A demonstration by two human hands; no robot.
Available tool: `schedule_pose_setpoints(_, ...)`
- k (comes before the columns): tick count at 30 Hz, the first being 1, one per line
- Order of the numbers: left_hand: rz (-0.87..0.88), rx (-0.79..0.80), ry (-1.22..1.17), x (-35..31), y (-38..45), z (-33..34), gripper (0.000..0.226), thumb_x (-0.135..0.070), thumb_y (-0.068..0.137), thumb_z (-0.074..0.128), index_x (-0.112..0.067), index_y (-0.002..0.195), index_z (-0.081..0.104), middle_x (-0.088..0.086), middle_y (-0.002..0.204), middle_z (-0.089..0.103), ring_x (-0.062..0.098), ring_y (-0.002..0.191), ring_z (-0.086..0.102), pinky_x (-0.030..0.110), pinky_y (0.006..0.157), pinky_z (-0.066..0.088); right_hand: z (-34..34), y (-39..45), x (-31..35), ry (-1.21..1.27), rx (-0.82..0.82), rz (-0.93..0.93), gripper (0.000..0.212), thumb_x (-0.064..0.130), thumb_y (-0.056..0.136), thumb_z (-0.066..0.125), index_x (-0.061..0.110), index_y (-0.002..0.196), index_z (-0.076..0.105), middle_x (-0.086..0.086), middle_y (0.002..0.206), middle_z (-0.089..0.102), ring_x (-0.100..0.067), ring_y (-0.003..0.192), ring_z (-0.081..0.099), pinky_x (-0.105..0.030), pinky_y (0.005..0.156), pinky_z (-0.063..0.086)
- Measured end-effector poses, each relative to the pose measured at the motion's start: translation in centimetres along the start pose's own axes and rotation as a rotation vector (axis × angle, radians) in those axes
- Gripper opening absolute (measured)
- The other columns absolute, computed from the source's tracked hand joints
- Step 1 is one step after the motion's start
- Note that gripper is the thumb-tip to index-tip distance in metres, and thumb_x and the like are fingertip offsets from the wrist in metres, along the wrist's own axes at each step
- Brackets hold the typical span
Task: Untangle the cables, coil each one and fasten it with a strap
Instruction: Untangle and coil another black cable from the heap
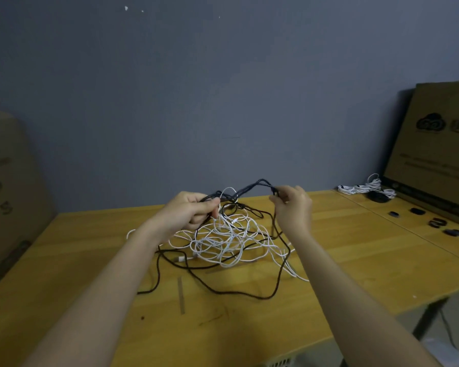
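A tangle of thin white cables (228,242) lies mid-table, with a long black cable (217,287) looping through and around it. My left hand (188,211) is closed on a bunch of black and white strands lifted above the heap. My right hand (293,205) pinches a loop of the black cable, raised and stretched between both hands at about (252,188). Several black straps (435,223) lie on the table at the right.
The wooden table (90,300) ends in a front edge at the lower right. Bundled white cables (366,188) and a dark coiled one (379,197) rest at the back right beside a cardboard box (435,144). Another cardboard box (8,186) stands at the left.
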State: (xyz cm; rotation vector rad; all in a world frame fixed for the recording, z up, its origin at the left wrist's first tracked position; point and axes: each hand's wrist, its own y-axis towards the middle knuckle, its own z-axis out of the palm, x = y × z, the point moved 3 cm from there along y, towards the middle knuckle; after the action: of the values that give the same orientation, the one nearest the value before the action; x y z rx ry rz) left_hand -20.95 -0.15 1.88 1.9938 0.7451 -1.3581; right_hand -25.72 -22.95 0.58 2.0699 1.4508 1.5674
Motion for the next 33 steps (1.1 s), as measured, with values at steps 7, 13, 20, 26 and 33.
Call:
schedule_pose_setpoints(7, 0.02, -0.152, -0.07, 1.1, -0.1, -1.0, 0.033, -0.027, 0.1, 0.046, -0.008, 0.074, 0.054, -0.009, 0.042, 0.026, 0.006, 0.037, 0.02, 0.015, 0.041, 0.018, 1.6, 0.1, -0.1, -0.225, -0.014, -0.09, 0.016, 0.02, 0.089, 0.067, 0.017, 0.103, 0.075, -0.004, 0.099, 0.049, -0.029, 0.101, 0.042, -0.024, 0.075, 0.019)
schedule_pose_setpoints(13, 0.079, -0.263, -0.091, 0.9, 0.4, -0.7, 0.034, -0.026, 0.1, 0.046, -0.009, 0.072, 0.053, -0.01, 0.043, 0.028, 0.005, 0.037, 0.021, 0.015, 0.04, 0.019, 2.1, 1.1, 0.7, -0.36, 0.231, -0.137, 0.027, 0.011, 0.093, 0.053, 0.016, 0.116, 0.067, -0.007, 0.101, 0.066, -0.023, 0.082, 0.059, -0.026, 0.056, 0.038)
schedule_pose_setpoints(20, 0.112, -0.237, -0.009, 0.3, 1.3, 0.0, 0.035, -0.027, 0.099, 0.048, -0.01, 0.07, 0.056, -0.009, 0.043, 0.03, 0.006, 0.038, 0.024, 0.017, 0.04, 0.022, 3.6, -0.1, 1.8, 0.665, 0.661, 0.402, 0.092, 0.045, 0.083, 0.068, 0.024, 0.153, 0.012, 0.0, 0.158, 0.02, -0.023, 0.142, 0.026, -0.044, 0.108, 0.037)
schedule_pose_setpoints(26, 0.086, -0.277, 0.015, 0.7, 1.7, 1.1, 0.036, -0.033, 0.098, 0.049, -0.014, 0.069, 0.058, -0.012, 0.042, 0.033, 0.006, 0.039, 0.027, 0.022, 0.046, 0.025, 4.3, -1.5, 3.2, 0.505, 0.599, 0.175, 0.066, 0.002, 0.089, 0.063, 0.006, 0.147, 0.031, 0.003, 0.131, 0.047, -0.013, 0.103, 0.059, -0.022, 0.081, 0.055)
schedule_pose_setpoints(33, 0.069, -0.596, 0.051, 0.7, 1.0, -0.6, 0.03, -0.033, 0.099, 0.049, -0.017, 0.078, 0.066, 0.005, 0.059, 0.056, 0.029, 0.06, 0.047, 0.031, 0.058, 0.039, 2.8, -0.4, -0.2, 0.107, 0.644, 0.027, 0.029, 0.017, 0.098, 0.051, 0.02, 0.125, 0.063, 0.004, 0.093, 0.069, -0.019, 0.086, 0.065, -0.039, 0.081, 0.053)
